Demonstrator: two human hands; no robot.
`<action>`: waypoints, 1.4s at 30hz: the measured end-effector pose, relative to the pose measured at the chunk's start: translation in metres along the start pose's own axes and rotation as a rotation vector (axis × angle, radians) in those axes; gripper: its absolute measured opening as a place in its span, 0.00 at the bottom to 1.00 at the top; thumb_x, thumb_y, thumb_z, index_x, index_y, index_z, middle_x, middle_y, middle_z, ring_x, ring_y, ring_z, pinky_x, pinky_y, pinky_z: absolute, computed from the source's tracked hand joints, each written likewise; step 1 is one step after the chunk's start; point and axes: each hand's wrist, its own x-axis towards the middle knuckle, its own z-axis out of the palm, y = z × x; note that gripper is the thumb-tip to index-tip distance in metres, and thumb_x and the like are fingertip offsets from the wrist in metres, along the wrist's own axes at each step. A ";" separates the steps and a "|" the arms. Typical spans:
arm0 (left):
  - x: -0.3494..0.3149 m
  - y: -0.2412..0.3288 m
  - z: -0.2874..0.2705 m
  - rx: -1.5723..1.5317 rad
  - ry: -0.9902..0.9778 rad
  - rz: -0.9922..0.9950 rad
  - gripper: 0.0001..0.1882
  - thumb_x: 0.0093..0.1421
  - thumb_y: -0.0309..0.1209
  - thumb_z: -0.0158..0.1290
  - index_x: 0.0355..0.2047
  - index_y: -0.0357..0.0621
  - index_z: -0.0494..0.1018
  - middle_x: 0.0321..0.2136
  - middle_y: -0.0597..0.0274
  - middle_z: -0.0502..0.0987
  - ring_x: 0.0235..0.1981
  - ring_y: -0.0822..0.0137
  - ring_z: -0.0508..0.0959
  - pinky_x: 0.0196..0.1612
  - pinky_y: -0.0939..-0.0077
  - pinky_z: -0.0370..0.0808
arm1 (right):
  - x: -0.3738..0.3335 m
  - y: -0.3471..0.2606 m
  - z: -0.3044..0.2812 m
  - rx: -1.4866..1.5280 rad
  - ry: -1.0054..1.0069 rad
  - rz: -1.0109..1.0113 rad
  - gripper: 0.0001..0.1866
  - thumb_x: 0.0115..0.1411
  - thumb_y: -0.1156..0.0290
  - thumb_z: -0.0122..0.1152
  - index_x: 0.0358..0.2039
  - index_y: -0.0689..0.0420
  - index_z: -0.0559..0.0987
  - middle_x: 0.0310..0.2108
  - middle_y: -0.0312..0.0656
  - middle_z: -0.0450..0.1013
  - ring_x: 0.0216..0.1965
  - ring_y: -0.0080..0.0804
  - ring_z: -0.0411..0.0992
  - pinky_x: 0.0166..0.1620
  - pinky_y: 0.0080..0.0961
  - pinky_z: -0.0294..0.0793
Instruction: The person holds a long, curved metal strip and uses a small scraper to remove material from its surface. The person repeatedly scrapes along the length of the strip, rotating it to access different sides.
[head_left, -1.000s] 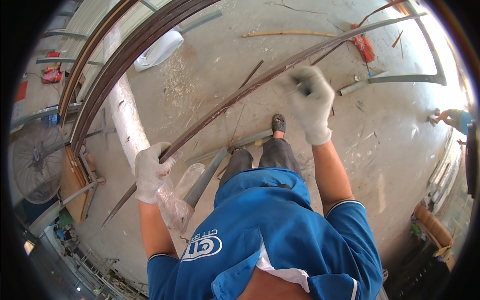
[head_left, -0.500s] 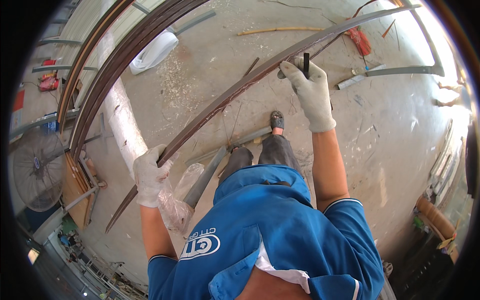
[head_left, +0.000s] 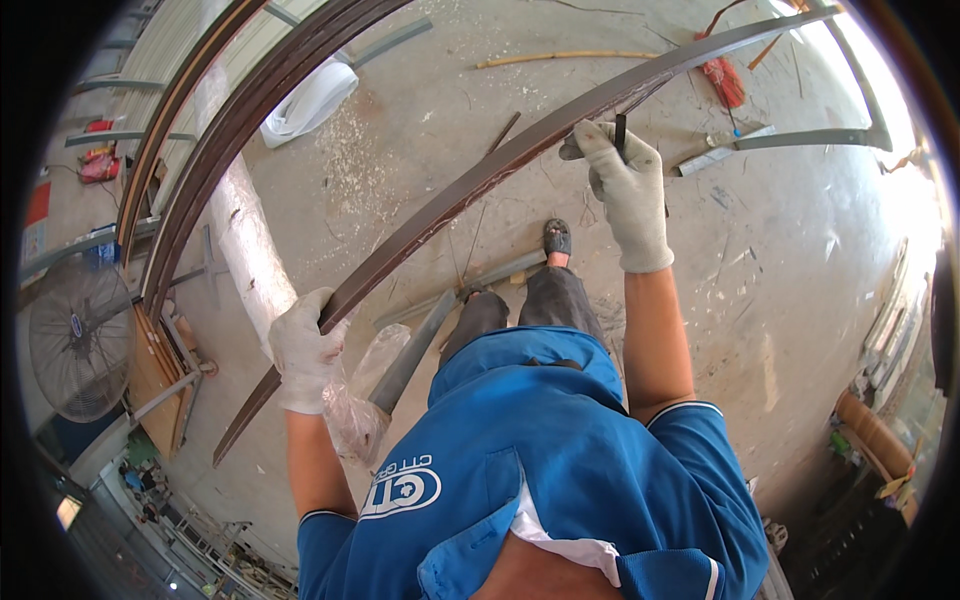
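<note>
A long, curved dark brown metal profile (head_left: 500, 165) runs from lower left to upper right above the concrete floor. My left hand (head_left: 305, 350), in a white glove, grips the profile near its lower end. My right hand (head_left: 625, 180), also gloved, holds a thin black marker-like tool (head_left: 620, 135) with its tip against the profile's middle part. My legs and one sandalled foot (head_left: 556, 238) show below the profile. Clear plastic wrap (head_left: 360, 410) hangs under my left hand.
More curved brown profiles (head_left: 215, 140) lean at the upper left beside a long plastic-wrapped bundle (head_left: 245, 245). A floor fan (head_left: 75, 340) stands at the left. A grey metal bar (head_left: 450, 300), a bent grey profile (head_left: 800, 140), a red tool (head_left: 722, 80) and a wooden stick (head_left: 560, 58) lie on the floor.
My right hand has moved down and left along the profile, bringing the black tool against it. My left hand keeps its grip in the same place.
</note>
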 end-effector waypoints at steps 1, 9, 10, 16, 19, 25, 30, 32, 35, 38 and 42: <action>-0.002 0.000 0.004 0.059 0.046 0.040 0.16 0.50 0.36 0.65 0.40 0.47 0.81 0.31 0.54 0.82 0.31 0.52 0.82 0.36 0.61 0.77 | -0.002 0.001 0.002 -0.039 0.007 -0.065 0.10 0.65 0.68 0.66 0.31 0.62 0.84 0.26 0.31 0.78 0.25 0.14 0.66 0.31 0.15 0.66; -0.011 -0.007 0.027 0.256 0.245 0.133 0.20 0.48 0.33 0.65 0.43 0.50 0.77 0.31 0.56 0.80 0.34 0.50 0.81 0.38 0.56 0.76 | -0.012 0.012 0.008 0.028 0.081 0.047 0.08 0.65 0.70 0.66 0.36 0.62 0.83 0.26 0.33 0.78 0.20 0.10 0.61 0.22 0.13 0.57; -0.012 -0.007 0.030 0.288 0.248 0.122 0.21 0.48 0.33 0.65 0.44 0.50 0.77 0.32 0.56 0.80 0.34 0.50 0.81 0.38 0.56 0.76 | -0.014 0.012 0.007 0.053 0.082 0.064 0.08 0.64 0.70 0.66 0.36 0.62 0.83 0.26 0.33 0.78 0.20 0.10 0.61 0.22 0.13 0.57; -0.019 -0.007 0.045 0.392 0.306 0.115 0.25 0.46 0.31 0.66 0.46 0.49 0.74 0.37 0.57 0.80 0.40 0.52 0.80 0.45 0.55 0.75 | -0.016 0.022 0.008 0.166 0.141 0.205 0.05 0.62 0.73 0.64 0.34 0.62 0.83 0.27 0.34 0.77 0.20 0.11 0.62 0.23 0.14 0.58; -0.019 -0.007 0.047 0.400 0.302 0.101 0.25 0.46 0.31 0.65 0.46 0.48 0.74 0.38 0.57 0.80 0.41 0.52 0.80 0.47 0.55 0.75 | -0.013 0.032 0.012 0.023 0.211 0.067 0.05 0.58 0.74 0.62 0.29 0.63 0.81 0.23 0.31 0.74 0.22 0.14 0.62 0.26 0.18 0.64; -0.018 -0.007 0.042 0.338 0.318 0.170 0.25 0.45 0.31 0.63 0.47 0.47 0.76 0.36 0.52 0.80 0.37 0.48 0.79 0.43 0.54 0.75 | -0.008 0.057 0.004 -0.302 0.311 -0.218 0.07 0.58 0.72 0.63 0.30 0.64 0.81 0.21 0.33 0.74 0.24 0.16 0.66 0.31 0.21 0.70; -0.016 -0.008 0.036 0.265 0.270 0.123 0.22 0.47 0.32 0.64 0.45 0.48 0.78 0.34 0.52 0.81 0.36 0.48 0.81 0.42 0.56 0.77 | 0.006 0.058 -0.038 -0.316 0.429 -0.168 0.07 0.59 0.73 0.62 0.32 0.64 0.81 0.21 0.35 0.75 0.25 0.17 0.68 0.32 0.22 0.71; -0.013 -0.009 0.032 0.214 0.262 0.111 0.24 0.46 0.33 0.65 0.47 0.46 0.79 0.35 0.50 0.81 0.36 0.48 0.81 0.41 0.57 0.77 | 0.006 0.054 -0.050 -0.291 0.451 -0.039 0.08 0.61 0.70 0.64 0.34 0.63 0.83 0.23 0.35 0.77 0.25 0.18 0.70 0.32 0.22 0.71; -0.011 -0.010 0.027 0.201 0.184 0.067 0.24 0.47 0.33 0.66 0.47 0.48 0.80 0.37 0.50 0.82 0.37 0.49 0.82 0.42 0.59 0.78 | 0.001 0.047 -0.049 -0.019 0.261 0.012 0.11 0.62 0.66 0.68 0.36 0.62 0.84 0.23 0.34 0.77 0.25 0.17 0.69 0.32 0.21 0.70; -0.011 -0.009 0.027 0.236 0.175 0.077 0.24 0.47 0.32 0.66 0.48 0.49 0.80 0.37 0.51 0.82 0.38 0.50 0.82 0.43 0.60 0.78 | -0.003 0.041 -0.033 -0.076 0.075 -0.189 0.11 0.64 0.67 0.69 0.37 0.64 0.84 0.28 0.33 0.78 0.31 0.16 0.72 0.37 0.17 0.71; -0.013 -0.009 0.030 0.256 0.227 0.109 0.23 0.48 0.32 0.66 0.47 0.48 0.80 0.35 0.51 0.82 0.37 0.49 0.82 0.42 0.59 0.78 | -0.002 0.032 -0.012 -0.196 0.088 -0.171 0.09 0.64 0.69 0.68 0.37 0.63 0.84 0.29 0.33 0.79 0.29 0.15 0.70 0.34 0.17 0.69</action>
